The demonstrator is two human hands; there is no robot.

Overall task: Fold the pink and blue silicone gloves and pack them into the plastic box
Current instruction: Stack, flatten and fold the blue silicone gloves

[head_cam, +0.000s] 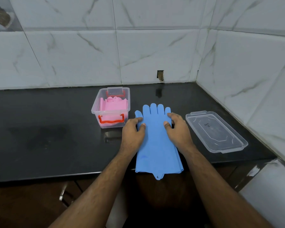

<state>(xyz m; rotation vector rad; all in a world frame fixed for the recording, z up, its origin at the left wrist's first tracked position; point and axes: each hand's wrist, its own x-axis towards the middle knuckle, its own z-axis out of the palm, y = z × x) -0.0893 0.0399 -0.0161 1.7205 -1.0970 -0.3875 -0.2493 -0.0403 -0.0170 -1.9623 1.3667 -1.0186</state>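
Note:
The blue silicone gloves (155, 142) lie stacked flat on the black counter (39, 129), fingers pointing to the wall and cuffs hanging slightly over the front edge. My left hand (133, 130) pinches the gloves' left edge near the thumb, and my right hand (178, 129) pinches the right edge just below the fingers. The clear plastic box (95, 111) with red handles stands open to the left of the gloves. The folded pink gloves (113, 105) lie inside it.
The box's clear lid (215, 131) lies flat on the counter to the right of the gloves. Tiled walls close the back and right sides. Below the counter's front edge are dark wooden cabinet doors with a metal handle (62, 193).

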